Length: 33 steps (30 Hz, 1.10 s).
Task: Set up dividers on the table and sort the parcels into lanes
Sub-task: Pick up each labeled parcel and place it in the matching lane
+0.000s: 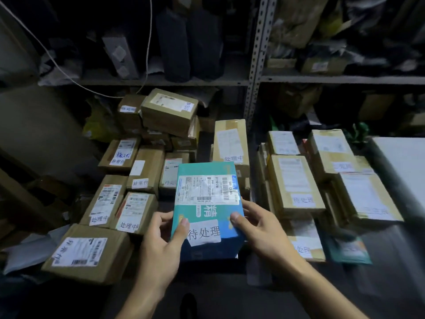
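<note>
A blue-green parcel (208, 203) with a white shipping label and a handwritten white sticker is held in front of me, above the dark table (230, 295). My left hand (161, 247) grips its near left edge, thumb on top. My right hand (259, 229) grips its near right edge, thumb on the top face. Brown cardboard parcels (135, 212) with white stickers lie in rows to the left. A second group of brown parcels (296, 183) is stacked to the right. I see no divider.
A large brown box (87, 252) sits at the near left. A teal flat packet (347, 248) lies at the near right beside a white surface (407, 162). Metal shelving (257, 65) full of dark bags and boxes rises behind the table. A white cord (57, 63) hangs at upper left.
</note>
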### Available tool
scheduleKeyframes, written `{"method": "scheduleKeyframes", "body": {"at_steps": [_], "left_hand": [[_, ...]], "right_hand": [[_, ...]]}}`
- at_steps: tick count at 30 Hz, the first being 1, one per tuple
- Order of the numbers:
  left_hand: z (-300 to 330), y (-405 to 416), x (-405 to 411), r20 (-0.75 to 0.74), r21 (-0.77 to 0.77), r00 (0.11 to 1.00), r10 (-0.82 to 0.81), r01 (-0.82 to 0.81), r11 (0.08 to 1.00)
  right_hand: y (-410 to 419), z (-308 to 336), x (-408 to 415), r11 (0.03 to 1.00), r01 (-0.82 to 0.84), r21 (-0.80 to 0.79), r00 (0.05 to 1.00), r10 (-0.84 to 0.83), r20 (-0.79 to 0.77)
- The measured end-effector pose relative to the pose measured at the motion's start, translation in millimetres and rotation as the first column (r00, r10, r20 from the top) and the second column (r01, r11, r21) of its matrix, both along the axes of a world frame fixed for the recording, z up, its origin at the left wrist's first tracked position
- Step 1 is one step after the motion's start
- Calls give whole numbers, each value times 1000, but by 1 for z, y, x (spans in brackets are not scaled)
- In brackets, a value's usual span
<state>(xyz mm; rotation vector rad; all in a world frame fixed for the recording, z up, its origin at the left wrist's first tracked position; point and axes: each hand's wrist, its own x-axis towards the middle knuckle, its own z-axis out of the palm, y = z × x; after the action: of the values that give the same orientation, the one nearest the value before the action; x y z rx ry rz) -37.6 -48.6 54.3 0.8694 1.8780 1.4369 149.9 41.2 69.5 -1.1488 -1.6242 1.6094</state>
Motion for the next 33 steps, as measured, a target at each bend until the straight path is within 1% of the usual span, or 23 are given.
{"method": "scheduleKeyframes", "body": {"at_steps": [2, 6, 9, 14, 17, 24, 29, 33], "left_hand": [[-1, 1, 18, 16, 1, 1000, -21, 21, 1000], [-1, 7, 49, 36, -1, 996, -76, 76, 997], [0, 13, 67, 55, 0, 992, -112, 112, 994], [6, 24, 90, 26, -12, 986, -165, 166, 986], [10, 28, 96, 28, -25, 983, -181, 182, 983], [20, 38, 98, 56, 10, 976, -209, 208, 978], [34, 44, 96, 80, 29, 973, -218, 217, 976], [48, 66, 93, 103, 70, 964, -247, 240, 968]], "right_hand": [[-2, 0, 19, 1000, 15, 11, 1000, -15, 3], [-3, -8, 56, 997, 74, -36, 997, -74, 1], [-2, -10, 77, 994, 100, -32, 995, -100, 8], [0, -8, 103, 989, 141, -45, 990, -142, -17], [1, -4, 110, 988, 147, -47, 989, -148, -22], [6, 8, 113, 983, 180, -48, 982, -182, -51], [15, 21, 113, 985, 171, -13, 983, -172, -71], [34, 37, 113, 983, 182, 35, 980, -178, -89]]}}
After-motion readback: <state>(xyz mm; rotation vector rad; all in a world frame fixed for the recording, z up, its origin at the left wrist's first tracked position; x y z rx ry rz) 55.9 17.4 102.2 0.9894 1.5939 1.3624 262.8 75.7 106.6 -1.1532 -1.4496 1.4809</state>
